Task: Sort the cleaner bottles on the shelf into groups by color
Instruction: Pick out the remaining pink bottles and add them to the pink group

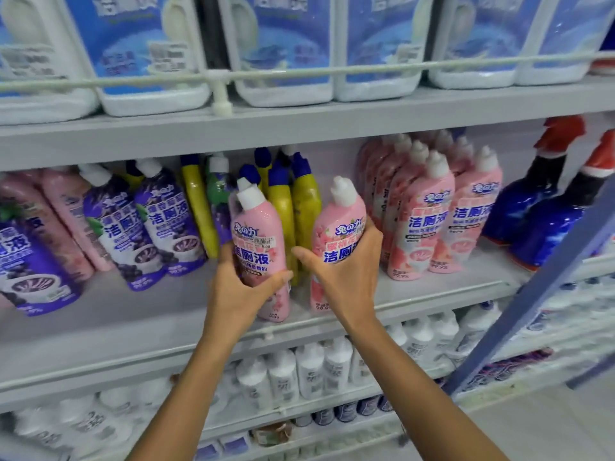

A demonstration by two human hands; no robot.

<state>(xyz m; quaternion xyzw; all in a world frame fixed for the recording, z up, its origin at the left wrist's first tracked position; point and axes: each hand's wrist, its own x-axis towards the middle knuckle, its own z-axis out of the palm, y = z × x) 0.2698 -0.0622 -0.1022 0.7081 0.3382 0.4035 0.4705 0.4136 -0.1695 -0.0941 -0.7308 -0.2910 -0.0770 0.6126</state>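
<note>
Head view: two pink cleaner bottles are gripped side by side at the front of the middle shelf (139,314), one in each hand. The left hand (243,294) is wrapped round the lower body of the left pink bottle (258,227), with the thumb laid across its label. The right hand (346,274) is closed round the waist of the right pink bottle (336,224), with the thumb pointed toward the other bottle. Both bottles are white-capped and held roughly upright, a narrow gap between them. Whether their bases rest on the shelf cannot be told.

Directly behind them, yellow bottles (283,207) with blue caps are seen standing in a cluster. To the left, purple bottles (123,227) are lined up, leaning in the wide-angle picture, and a few more pink bottles (66,207) are partly hidden behind them. To the right, a tight pink group (419,217) of matching bottles is ranged in rows. Beyond it, dark blue spray bottles (539,207) with red triggers are shown.

On the shelf above, large white jugs (139,44) with blue labels are kept behind a rail. On the shelf below, white bottles (309,371) are packed together.
</note>
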